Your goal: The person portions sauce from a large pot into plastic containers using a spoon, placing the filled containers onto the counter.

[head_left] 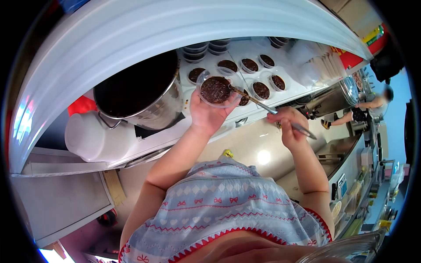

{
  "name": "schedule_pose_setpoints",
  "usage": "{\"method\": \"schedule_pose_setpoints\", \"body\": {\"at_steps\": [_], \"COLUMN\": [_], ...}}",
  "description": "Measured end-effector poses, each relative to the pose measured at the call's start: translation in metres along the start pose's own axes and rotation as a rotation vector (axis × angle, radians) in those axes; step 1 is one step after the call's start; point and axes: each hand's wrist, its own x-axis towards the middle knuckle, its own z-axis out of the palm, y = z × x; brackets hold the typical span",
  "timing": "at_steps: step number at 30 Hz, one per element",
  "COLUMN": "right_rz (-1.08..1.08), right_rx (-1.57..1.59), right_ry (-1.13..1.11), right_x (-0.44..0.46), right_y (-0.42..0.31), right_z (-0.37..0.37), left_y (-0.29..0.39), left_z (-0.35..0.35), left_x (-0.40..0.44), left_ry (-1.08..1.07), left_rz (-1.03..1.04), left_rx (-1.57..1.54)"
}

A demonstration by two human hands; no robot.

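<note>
My left hand (206, 116) is closed round a clear round plastic tub (237, 81) from below. Dark brown, glossy food (215, 90) fills it. A long-handled metal spoon (258, 104) reaches over the tub's right side; its head is coated or covered with the dark food and hard to make out. My right hand (289, 125) grips the spoon's handle, fingers wrapped round it. Just beyond the held tub, several similar filled tubs (261, 90) stand on the white counter.
A big metal pot (153, 107) with dark contents stands left of my hands. Beside it is a white plastic bucket (94, 136). Stacked filled tubs (194, 51) stand at the back. Plastic-wrapped containers (313, 63) lie to the right. Another person (372, 105) is far right.
</note>
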Motion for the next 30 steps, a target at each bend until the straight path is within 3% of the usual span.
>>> {"method": "schedule_pose_setpoints", "body": {"at_steps": [2,9,15,17,19,22,25,30], "right_rz": [-0.303,-0.557,-0.524,-0.520,-0.525,-0.527,-0.507,-0.505], "right_rx": [-0.235,-0.281,-0.407,-0.352,-0.360,-0.357,-0.354,-0.348], "right_ry": [-0.080,-0.051,-0.115,-0.021,-0.072,-0.075,-0.091,-0.048], "right_x": [-0.004,-0.017,-0.021,-0.018,-0.020,-0.016,-0.017,-0.014], "right_y": [0.009,0.025,0.035,0.034,0.040,0.040,0.041,0.042], "right_z": [-0.008,-0.014,-0.017,-0.018,-0.018,-0.021,-0.023,-0.023], "left_y": [-0.004,-0.008,-0.016,-0.018,-0.020,-0.020,-0.020,-0.019], "left_z": [0.002,0.017,0.014,0.014,0.013,0.012,0.011,0.017], "left_x": [0.003,0.015,0.023,0.028,0.028,0.032,0.031,0.032], "left_ry": [0.034,0.044,0.000,0.020,-0.143,0.026,-0.056,0.021], "left_rz": [0.001,0.010,-0.012,-0.013,-0.027,-0.028,-0.012,-0.039], "left_rx": [-0.014,-0.044,-0.028,-0.030,-0.087,-0.049,-0.123,-0.046]}}
